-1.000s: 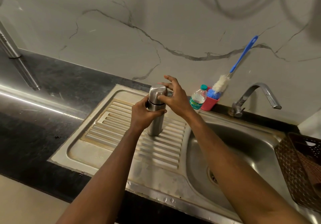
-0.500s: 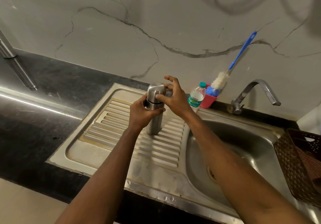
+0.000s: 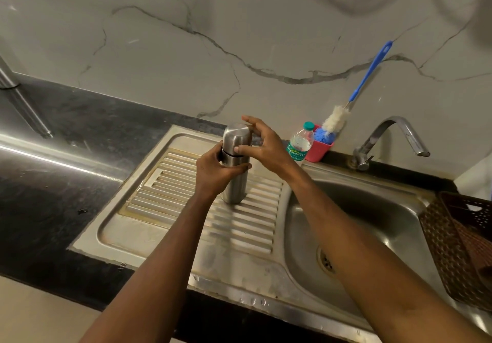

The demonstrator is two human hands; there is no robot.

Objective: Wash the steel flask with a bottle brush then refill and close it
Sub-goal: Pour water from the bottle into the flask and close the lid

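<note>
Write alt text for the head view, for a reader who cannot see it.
A left hand grips a steel flask standing on the drainboard while the right hand pinches its cap. A bottle brush leans in a red cup.

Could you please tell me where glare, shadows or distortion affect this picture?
Head view: a bright glare streak crosses the dark counter at left; large curved shadows fall on the wall at top; the flask, held by the left hand and right hand, is sharp, with soft highlights; mild wide-angle stretch shows towards the corners.
</note>
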